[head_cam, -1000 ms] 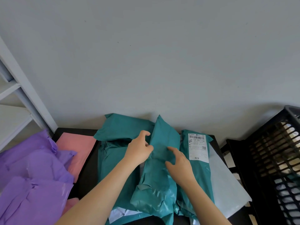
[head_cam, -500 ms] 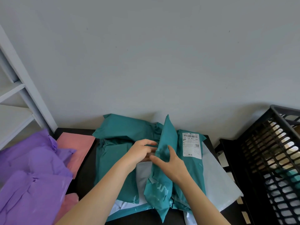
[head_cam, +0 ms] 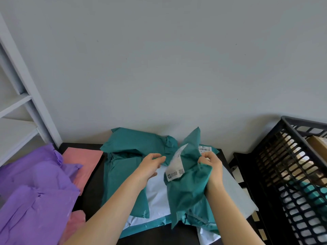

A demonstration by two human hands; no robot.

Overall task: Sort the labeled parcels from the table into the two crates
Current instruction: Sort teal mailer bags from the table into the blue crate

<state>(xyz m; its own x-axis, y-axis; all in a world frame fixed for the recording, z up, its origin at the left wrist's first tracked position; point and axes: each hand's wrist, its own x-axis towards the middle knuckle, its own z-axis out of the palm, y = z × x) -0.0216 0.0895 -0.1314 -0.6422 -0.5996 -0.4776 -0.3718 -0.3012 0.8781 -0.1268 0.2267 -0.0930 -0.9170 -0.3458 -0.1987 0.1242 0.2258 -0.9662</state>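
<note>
Grey wall [head_cam: 159, 59] fills the upper frame, with a white shelf unit [head_cam: 26, 103] at the far left. Below it, purple parcels [head_cam: 35, 191] lie heaped at lower left, overlapping a pink parcel [head_cam: 83, 161] on the dark tabletop [head_cam: 92, 191]. At centre, flat teal parcels [head_cam: 134, 144] are piled over a white parcel [head_cam: 157, 195]. The left hand [head_cam: 150, 167] hovers above them, fingers loosely curved and holding nothing. Just right of it, the right hand [head_cam: 212, 167] grips the right edge of a raised teal parcel [head_cam: 187, 191], whose white label [head_cam: 175, 167] faces left. At the right edge stands a black crate [head_cam: 292, 174] holding a cardboard box [head_cam: 318, 147], a teal packet [head_cam: 311, 190] and white packets [head_cam: 290, 197]. Half a second ago both hands held the raised parcel edge-on, its label hidden; now it is turned and the left hand has let go.
</note>
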